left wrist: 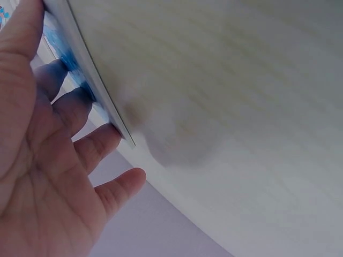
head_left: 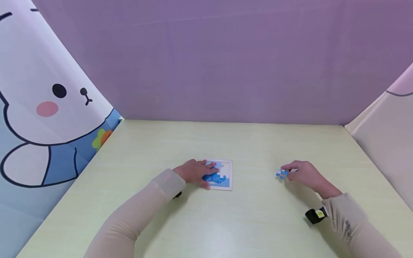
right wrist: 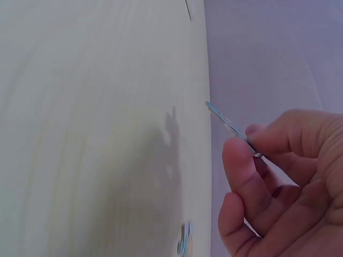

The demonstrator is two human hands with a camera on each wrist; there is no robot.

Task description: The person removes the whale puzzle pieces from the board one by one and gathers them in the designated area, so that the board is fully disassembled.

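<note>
"What lies nearest us?"

"Our pale sleeves [head_left: 122, 222], with a black box [head_left: 315, 216] at the right wrist."

"And our hands?"

"Our left hand [head_left: 195, 173] rests with fingers loosely spread over the left part of the board [head_left: 231, 175], which lies flat on the table [head_left: 251, 222]. Our right hand [head_left: 304, 174], well apart to the right, pinches a blue-edged piece [right wrist: 228, 124] between thumb and fingertip, tilted and clear of the wood."

"Do we see only one?"

"No, a second piece [right wrist: 185, 241] lies on the table near the right hand, too blurred for us to make out its shape."

"How would these handle?"

"We judge the held piece light, thin and stiff, perhaps slick on its face; gripping opposite edges suits it, since its narrow knobs might chip. The board looks rigid and light enough to skid, so we'd steady it by its pale border."

"And far off?"

"A purple cloth [head_left: 226, 64] behind the table's far edge, and on the left a panel [head_left: 29, 64] printed with a cartoon animal."
</note>
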